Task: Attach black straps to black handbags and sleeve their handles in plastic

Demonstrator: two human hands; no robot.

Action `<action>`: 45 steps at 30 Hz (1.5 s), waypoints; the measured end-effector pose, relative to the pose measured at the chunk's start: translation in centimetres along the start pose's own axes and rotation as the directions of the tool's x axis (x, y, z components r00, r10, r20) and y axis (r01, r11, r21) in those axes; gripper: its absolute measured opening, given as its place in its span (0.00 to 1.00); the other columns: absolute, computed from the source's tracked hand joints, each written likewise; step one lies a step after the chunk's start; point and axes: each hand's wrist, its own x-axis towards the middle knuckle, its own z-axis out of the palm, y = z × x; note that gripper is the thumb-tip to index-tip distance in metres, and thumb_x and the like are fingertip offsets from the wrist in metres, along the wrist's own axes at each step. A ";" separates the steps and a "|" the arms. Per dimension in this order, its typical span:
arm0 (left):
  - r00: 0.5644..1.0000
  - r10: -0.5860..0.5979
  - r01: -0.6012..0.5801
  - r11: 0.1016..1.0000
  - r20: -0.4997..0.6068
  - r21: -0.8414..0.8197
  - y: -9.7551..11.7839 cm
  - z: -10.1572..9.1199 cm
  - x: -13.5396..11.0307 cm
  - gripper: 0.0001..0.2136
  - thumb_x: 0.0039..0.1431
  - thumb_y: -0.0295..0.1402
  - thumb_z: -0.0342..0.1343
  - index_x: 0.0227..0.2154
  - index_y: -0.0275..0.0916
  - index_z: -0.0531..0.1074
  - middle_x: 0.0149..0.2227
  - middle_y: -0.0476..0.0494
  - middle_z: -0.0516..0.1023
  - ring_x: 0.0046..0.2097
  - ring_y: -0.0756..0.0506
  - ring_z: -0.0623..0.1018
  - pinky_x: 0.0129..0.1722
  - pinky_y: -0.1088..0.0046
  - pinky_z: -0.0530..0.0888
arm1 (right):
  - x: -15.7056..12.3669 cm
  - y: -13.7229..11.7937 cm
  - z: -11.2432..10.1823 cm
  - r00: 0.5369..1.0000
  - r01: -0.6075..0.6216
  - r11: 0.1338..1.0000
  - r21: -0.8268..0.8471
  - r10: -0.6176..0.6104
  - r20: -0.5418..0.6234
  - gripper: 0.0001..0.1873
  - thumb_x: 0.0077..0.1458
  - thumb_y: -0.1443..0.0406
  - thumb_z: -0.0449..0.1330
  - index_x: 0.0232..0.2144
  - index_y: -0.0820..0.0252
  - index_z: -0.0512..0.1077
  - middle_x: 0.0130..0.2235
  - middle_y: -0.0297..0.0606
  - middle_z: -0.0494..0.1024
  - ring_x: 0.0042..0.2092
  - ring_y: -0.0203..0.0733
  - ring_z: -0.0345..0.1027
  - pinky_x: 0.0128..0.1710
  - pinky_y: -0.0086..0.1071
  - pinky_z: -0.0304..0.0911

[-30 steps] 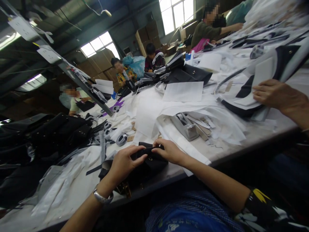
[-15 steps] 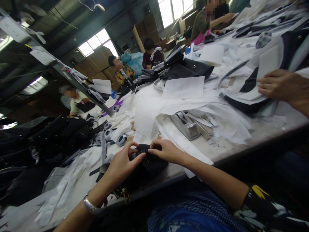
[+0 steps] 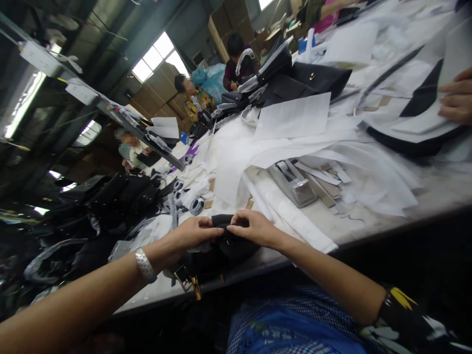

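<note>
A black bag (image 3: 236,250) with gold-coloured metal fittings (image 3: 190,281) lies at the table's near edge, in front of my body. My left hand (image 3: 197,232), below a silver bracelet, pinches the bag's black upper part between thumb and fingers. Close beside it, my right hand (image 3: 254,228) grips the same part with thumb and fingertips. The two thumbs almost meet. Much of the bag's lower side sits in shadow, and its far side is hidden behind my hands.
A tape dispenser (image 3: 293,184) stands beyond my right hand among paper sheets (image 3: 293,118) and strips. Black bags (image 3: 121,196) are heaped at left, with more bags (image 3: 306,81) further back. A co-worker's hand (image 3: 459,98) rests on pale material at right. Other people sit across the table.
My left hand has turned flatter and its thumb and fingers have closed on the bag's upper part. My right hand keeps its grip. The view has shifted right to left across the table.
</note>
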 end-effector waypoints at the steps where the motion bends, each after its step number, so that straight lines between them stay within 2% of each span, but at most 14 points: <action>1: 1.000 0.003 -0.003 1.000 -0.016 0.019 0.1 0.1 0.0 0.14 0.45 0.44 0.64 0.26 0.37 0.73 0.23 0.49 0.75 0.24 0.50 0.72 0.22 0.78 0.65 | 0.0 0.1 0.1 1.000 -0.006 1.000 0.016 0.006 -0.005 0.12 0.53 0.56 0.63 0.29 0.60 0.74 0.29 0.32 0.76 0.33 0.37 0.68 0.34 0.28 0.59; 5: 0.995 0.061 -0.054 0.994 -0.076 0.094 0.4 0.6 0.2 0.13 0.44 0.40 0.63 0.29 0.35 0.75 0.25 0.48 0.77 0.27 0.47 0.75 0.24 0.75 0.68 | -0.1 0.2 0.4 0.999 -0.031 0.998 0.050 0.032 -0.020 0.12 0.51 0.57 0.65 0.28 0.60 0.74 0.29 0.32 0.76 0.32 0.36 0.68 0.33 0.27 0.59; 8: 0.992 0.105 -0.097 0.990 -0.076 0.103 0.2 0.8 0.3 0.12 0.44 0.38 0.62 0.29 0.35 0.76 0.27 0.46 0.78 0.30 0.44 0.76 0.27 0.73 0.69 | -0.1 0.1 0.5 0.999 -0.029 0.998 0.053 0.030 -0.018 0.12 0.51 0.57 0.64 0.28 0.60 0.74 0.29 0.33 0.76 0.32 0.37 0.67 0.33 0.27 0.59; 15: 0.985 0.166 -0.168 0.985 -0.047 -0.038 -0.9 1.4 0.6 0.13 0.46 0.33 0.59 0.36 0.33 0.76 0.35 0.43 0.80 0.36 0.44 0.77 0.35 0.71 0.71 | -0.6 -0.3 0.6 1.000 -0.005 1.000 0.010 0.005 -0.018 0.09 0.52 0.59 0.63 0.32 0.58 0.73 0.32 0.31 0.76 0.35 0.38 0.68 0.35 0.28 0.58; 20: 0.979 0.172 -0.180 0.981 -0.111 -0.070 -1.5 2.0 1.0 0.13 0.46 0.32 0.60 0.36 0.32 0.75 0.34 0.43 0.80 0.36 0.44 0.78 0.35 0.71 0.71 | -1.0 0.1 1.4 0.999 0.007 0.999 -0.037 -0.009 -0.052 0.08 0.54 0.60 0.61 0.34 0.56 0.69 0.33 0.30 0.74 0.35 0.38 0.67 0.35 0.27 0.57; 26: 0.969 0.212 -0.224 0.970 -0.126 -0.095 -2.2 2.6 1.6 0.13 0.45 0.30 0.59 0.37 0.33 0.74 0.34 0.45 0.80 0.37 0.43 0.78 0.34 0.71 0.73 | -1.3 0.3 2.2 1.000 0.014 0.994 -0.112 -0.016 -0.016 0.05 0.56 0.62 0.60 0.36 0.55 0.68 0.31 0.29 0.73 0.33 0.37 0.67 0.34 0.28 0.56; 29: 0.955 0.283 -0.289 0.955 -0.091 -0.061 -2.5 2.3 1.4 0.15 0.47 0.32 0.59 0.40 0.34 0.74 0.38 0.43 0.80 0.42 0.40 0.78 0.39 0.68 0.74 | -1.4 0.2 2.0 1.000 0.013 0.992 -0.125 -0.017 -0.026 0.07 0.57 0.62 0.60 0.39 0.54 0.68 0.32 0.30 0.74 0.35 0.38 0.68 0.36 0.29 0.57; 31: 0.944 0.328 -0.329 0.943 -0.025 -0.053 -2.6 1.9 1.1 0.17 0.48 0.33 0.59 0.43 0.34 0.73 0.41 0.41 0.80 0.45 0.39 0.78 0.44 0.65 0.74 | -1.5 0.1 1.6 0.999 0.013 0.993 -0.118 -0.016 -0.028 0.09 0.56 0.62 0.61 0.40 0.54 0.69 0.33 0.30 0.74 0.36 0.38 0.68 0.36 0.29 0.57; 34: 0.920 0.386 -0.383 0.922 0.068 -0.047 -2.8 1.2 0.6 0.18 0.50 0.33 0.61 0.44 0.34 0.73 0.44 0.39 0.80 0.47 0.38 0.78 0.48 0.63 0.73 | -1.6 -0.1 1.1 0.999 0.014 0.998 -0.053 -0.012 0.035 0.11 0.55 0.62 0.63 0.40 0.56 0.68 0.29 0.28 0.72 0.33 0.37 0.67 0.34 0.28 0.57; 36: 0.902 0.424 -0.421 0.905 0.077 -0.051 -3.1 1.1 0.4 0.17 0.51 0.33 0.61 0.45 0.34 0.73 0.45 0.38 0.80 0.47 0.38 0.78 0.49 0.63 0.73 | -1.7 -0.4 0.9 0.997 0.001 1.000 -0.015 0.000 0.077 0.12 0.54 0.62 0.63 0.40 0.57 0.67 0.27 0.27 0.70 0.30 0.35 0.66 0.32 0.27 0.57; 38: 0.892 0.450 -0.447 0.892 0.050 -0.064 -3.4 1.4 0.4 0.17 0.51 0.33 0.61 0.45 0.34 0.73 0.46 0.38 0.79 0.48 0.39 0.77 0.50 0.63 0.72 | -1.9 -0.7 1.0 0.996 -0.021 0.999 -0.025 0.023 0.082 0.12 0.54 0.62 0.63 0.39 0.57 0.67 0.26 0.26 0.69 0.29 0.35 0.65 0.31 0.27 0.56; 42: 0.878 0.478 -0.479 0.877 -0.032 -0.042 -3.9 2.5 0.6 0.16 0.52 0.32 0.59 0.45 0.34 0.72 0.45 0.39 0.79 0.47 0.40 0.78 0.46 0.66 0.74 | -2.2 -1.2 1.9 0.999 -0.024 0.988 -0.154 0.029 0.032 0.09 0.54 0.63 0.62 0.39 0.55 0.68 0.27 0.26 0.69 0.30 0.35 0.64 0.30 0.27 0.54; 45: 0.856 0.503 -0.484 0.861 -0.120 0.160 -3.8 2.5 1.2 0.13 0.51 0.31 0.58 0.41 0.35 0.74 0.40 0.42 0.80 0.41 0.41 0.78 0.40 0.69 0.73 | -2.1 -1.2 2.4 1.000 -0.026 0.975 -0.219 0.028 0.007 0.08 0.56 0.63 0.60 0.40 0.53 0.68 0.28 0.27 0.69 0.30 0.36 0.64 0.31 0.28 0.55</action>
